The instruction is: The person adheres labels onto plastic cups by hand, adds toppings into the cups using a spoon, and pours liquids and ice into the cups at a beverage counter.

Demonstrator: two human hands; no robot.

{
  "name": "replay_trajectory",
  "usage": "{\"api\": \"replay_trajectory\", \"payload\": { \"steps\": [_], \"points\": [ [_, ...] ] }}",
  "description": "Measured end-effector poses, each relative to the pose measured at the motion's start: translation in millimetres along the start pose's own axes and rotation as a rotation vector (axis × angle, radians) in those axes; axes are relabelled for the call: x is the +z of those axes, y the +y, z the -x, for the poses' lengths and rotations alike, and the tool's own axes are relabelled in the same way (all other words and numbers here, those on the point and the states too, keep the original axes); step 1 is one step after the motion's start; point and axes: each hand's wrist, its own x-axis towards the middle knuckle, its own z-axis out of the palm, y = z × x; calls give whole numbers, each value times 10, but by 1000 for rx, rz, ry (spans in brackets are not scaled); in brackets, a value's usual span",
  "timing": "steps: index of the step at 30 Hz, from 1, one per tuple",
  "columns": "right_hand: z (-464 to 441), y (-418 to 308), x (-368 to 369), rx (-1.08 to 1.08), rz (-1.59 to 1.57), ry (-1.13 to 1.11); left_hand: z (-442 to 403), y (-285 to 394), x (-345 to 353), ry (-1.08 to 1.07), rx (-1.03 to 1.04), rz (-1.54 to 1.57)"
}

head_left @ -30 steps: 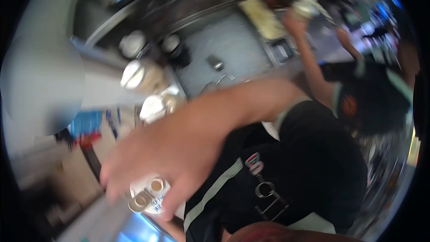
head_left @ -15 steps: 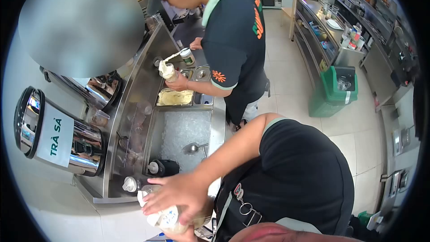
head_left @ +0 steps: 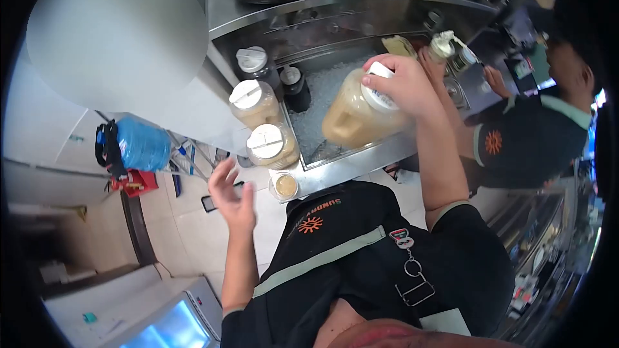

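My right hand (head_left: pixel 401 86) is wrapped round the white lid of a large clear jug (head_left: pixel 351 113) of tan liquid, which is tilted over the steel ice bin (head_left: pixel 320 84). On the left, my left hand (head_left: pixel 233 197) is raised with its fingers apart and holds nothing. Near it, a small cup (head_left: pixel 284 185) of tan liquid stands at the counter's corner. Beside the bin are two white-lidded jugs (head_left: pixel 267 142) (head_left: pixel 252 100) of tan liquid. A dark bottle (head_left: pixel 294 90) stands in the ice.
A co-worker (head_left: pixel 535 135) at the right holds a cup (head_left: pixel 442 45) with whipped cream and a utensil. Behind the left jugs is a darker jar (head_left: pixel 253 61). A blue water bottle (head_left: pixel 143 144) and a red crate (head_left: pixel 138 182) are on the left. A steel ledge (head_left: pixel 348 0) runs behind the bin.
The view has swung back toward the bin. My right hand now has the large jug over the ice, and my left hand is away from it, open. The co-worker still holds the cup.
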Motion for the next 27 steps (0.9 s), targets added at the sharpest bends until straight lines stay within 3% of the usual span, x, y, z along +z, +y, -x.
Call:
{"api": "replay_trajectory", "payload": {
  "steps": [1,2,4,9,12,14,15,16,18,27],
  "points": [
    [-124,169,51,-70,-14,136,173,-244,-217,109,-115,24],
    [-275,276,100,-68,-23,115,378,-572,-425,166,-215,-23],
    [-651,441,202,-187,73,295,823,-971,-586,145,-404,-167],
    [-1779,977,558,-270,-38,393,1370,-1198,-15,22,-744,-288],
    [-2391,1082,818,-202,-80,329,1465,-1435,304,6,-709,-309],
    [-2738,1101,983,-2,-42,188,1456,-1512,496,52,-731,-280],
    [-2993,1328,1200,-269,-58,311,1449,-1574,563,76,-659,-219],
    [-3408,1667,1466,-272,-69,300,1440,-1647,604,97,-584,-159],
    [-3701,1617,1696,-247,-46,259,1428,-1697,652,133,-529,-199],
    [-4305,1570,2341,-222,58,137,1306,-1878,698,311,-517,-205]
  ]
}}
